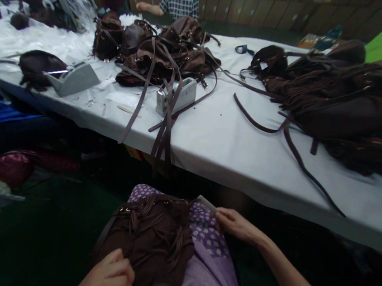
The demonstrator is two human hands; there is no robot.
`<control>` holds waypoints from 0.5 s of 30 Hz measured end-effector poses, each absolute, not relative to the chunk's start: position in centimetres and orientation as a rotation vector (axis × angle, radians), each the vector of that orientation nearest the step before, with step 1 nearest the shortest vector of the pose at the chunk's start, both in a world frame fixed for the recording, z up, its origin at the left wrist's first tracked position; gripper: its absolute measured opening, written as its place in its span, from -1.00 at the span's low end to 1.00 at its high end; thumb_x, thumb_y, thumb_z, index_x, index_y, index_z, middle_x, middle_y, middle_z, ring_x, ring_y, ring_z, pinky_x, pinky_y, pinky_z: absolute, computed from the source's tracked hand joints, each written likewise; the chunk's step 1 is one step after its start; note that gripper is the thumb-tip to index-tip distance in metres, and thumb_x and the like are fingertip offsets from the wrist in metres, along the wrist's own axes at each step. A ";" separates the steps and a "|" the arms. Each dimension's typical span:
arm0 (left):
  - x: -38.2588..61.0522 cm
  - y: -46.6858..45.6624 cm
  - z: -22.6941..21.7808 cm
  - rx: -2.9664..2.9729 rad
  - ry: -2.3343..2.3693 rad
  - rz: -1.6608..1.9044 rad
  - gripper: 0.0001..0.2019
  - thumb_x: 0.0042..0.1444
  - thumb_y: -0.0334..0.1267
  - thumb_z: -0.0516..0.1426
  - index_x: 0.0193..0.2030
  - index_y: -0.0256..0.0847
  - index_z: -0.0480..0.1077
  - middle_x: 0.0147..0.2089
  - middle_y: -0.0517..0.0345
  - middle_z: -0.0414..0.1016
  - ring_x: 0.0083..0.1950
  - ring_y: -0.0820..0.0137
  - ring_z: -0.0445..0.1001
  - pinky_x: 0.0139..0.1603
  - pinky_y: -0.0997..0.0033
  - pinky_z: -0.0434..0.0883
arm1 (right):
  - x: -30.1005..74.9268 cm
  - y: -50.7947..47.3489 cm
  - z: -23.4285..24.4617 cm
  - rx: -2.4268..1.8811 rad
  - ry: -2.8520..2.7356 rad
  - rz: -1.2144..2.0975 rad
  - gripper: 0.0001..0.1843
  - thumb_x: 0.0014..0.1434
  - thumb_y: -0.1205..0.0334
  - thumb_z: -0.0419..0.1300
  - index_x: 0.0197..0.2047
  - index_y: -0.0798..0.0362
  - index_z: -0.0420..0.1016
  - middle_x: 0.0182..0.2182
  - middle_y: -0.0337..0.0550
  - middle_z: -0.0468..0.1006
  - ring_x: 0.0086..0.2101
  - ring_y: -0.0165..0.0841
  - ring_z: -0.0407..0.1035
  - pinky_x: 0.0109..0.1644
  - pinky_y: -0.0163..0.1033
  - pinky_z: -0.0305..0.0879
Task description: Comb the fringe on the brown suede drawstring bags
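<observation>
A dark brown fringed bag [154,247] with metal eyelets along its top lies across my lap, on purple patterned cloth [209,232]. Fingers curled, my left hand [108,279] grips the bag at its lower left edge. To the right of the bag, my right hand [233,222] is closed on a small, flat, pale grey tool [206,203], whose kind I cannot make out. The tool's tip points toward the bag's upper right corner.
A white-covered table [211,136] runs in front of me. Brown bags [151,58] with dangling straps lie on it, and more bags [340,100] are heaped at right. Two grey dispensers [186,95] [77,80] stand near its edge. A person [181,3] is across the table.
</observation>
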State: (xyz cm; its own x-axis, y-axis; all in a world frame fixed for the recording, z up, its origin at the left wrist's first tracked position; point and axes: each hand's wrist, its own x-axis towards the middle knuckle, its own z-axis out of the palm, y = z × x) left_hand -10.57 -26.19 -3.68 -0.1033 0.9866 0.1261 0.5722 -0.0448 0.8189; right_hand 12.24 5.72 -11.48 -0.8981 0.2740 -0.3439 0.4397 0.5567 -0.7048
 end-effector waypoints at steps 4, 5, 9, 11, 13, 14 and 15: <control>-10.7 -25.9 -3.4 1.663 1.748 0.967 -0.70 0.24 -0.33 -0.06 -0.51 -0.21 0.30 -0.46 0.11 0.30 -0.37 0.39 0.23 -0.26 0.35 0.21 | 10.1 -0.5 -9.1 0.278 1.648 -2.044 -0.46 0.32 -0.16 -0.18 -0.13 0.12 0.39 -0.65 -0.30 0.40 -0.68 -0.46 0.28 -0.59 -0.40 0.18; -10.7 -25.9 -3.4 1.678 1.742 0.954 -0.70 0.25 -0.33 -0.07 -0.50 -0.21 0.29 -0.46 0.11 0.30 -0.36 0.39 0.23 -0.27 0.35 0.20 | 9.7 -1.1 -9.1 0.348 1.529 -2.119 -0.47 0.26 -0.20 -0.08 -0.19 0.12 0.40 -0.66 -0.31 0.38 -0.69 -0.46 0.25 -0.63 -0.41 0.14; -11.2 -26.8 -4.4 1.687 1.678 0.883 -0.67 0.29 -0.28 -0.15 -0.47 -0.21 0.26 -0.45 0.12 0.30 -0.39 0.42 0.26 -0.15 0.32 0.22 | 10.0 1.7 -10.4 1.263 1.769 -2.312 -0.47 0.08 -0.30 0.08 -0.38 0.08 0.36 -0.73 -0.37 0.25 -0.72 -0.49 0.13 -0.64 -0.39 0.07; -11.7 -27.3 -5.1 1.667 1.611 0.836 -0.70 0.29 -0.27 -0.13 -0.44 -0.20 0.28 -0.41 0.13 0.33 -0.36 0.43 0.31 -0.13 0.34 0.23 | 11.2 4.0 -10.8 1.621 1.846 -2.364 -0.46 0.12 -0.31 -0.01 -0.28 0.04 0.37 -0.71 -0.39 0.23 -0.70 -0.48 0.11 -0.61 -0.37 0.11; -12.2 -27.3 -5.3 1.630 1.538 0.861 -0.75 0.28 -0.25 -0.08 -0.39 -0.18 0.32 -0.38 0.12 0.37 -0.33 0.41 0.34 -0.13 0.35 0.25 | 12.5 4.5 -10.8 1.562 2.080 -2.206 -0.51 0.20 -0.24 -0.08 -0.17 -0.01 0.38 -0.65 -0.34 0.29 -0.64 -0.43 0.22 -0.54 -0.32 0.21; -12.5 -27.1 -5.1 1.579 1.493 0.886 -0.78 0.27 -0.24 -0.04 -0.36 -0.17 0.34 -0.35 0.10 0.39 -0.30 0.39 0.36 -0.11 0.33 0.27 | 12.8 4.0 -10.7 1.454 2.255 -2.050 -0.55 0.22 -0.20 -0.07 -0.13 -0.05 0.40 -0.61 -0.29 0.36 -0.59 -0.39 0.29 -0.51 -0.28 0.26; -12.7 -26.8 -4.7 1.510 1.450 0.907 -0.81 0.26 -0.22 -0.01 -0.33 -0.16 0.37 -0.32 0.08 0.42 -0.27 0.37 0.37 -0.09 0.29 0.30 | 12.9 3.1 -10.7 1.200 2.510 -1.769 -0.60 0.25 -0.14 -0.06 -0.12 -0.10 0.43 -0.53 -0.22 0.44 -0.50 -0.33 0.37 -0.45 -0.23 0.33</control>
State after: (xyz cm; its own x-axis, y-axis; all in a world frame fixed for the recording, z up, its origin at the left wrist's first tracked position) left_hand -12.71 -26.76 -4.66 0.0716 0.9963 -0.0471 0.3933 0.0151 0.9193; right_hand 12.87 3.11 -10.65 -0.7245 0.6339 -0.2706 0.4681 0.1644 -0.8683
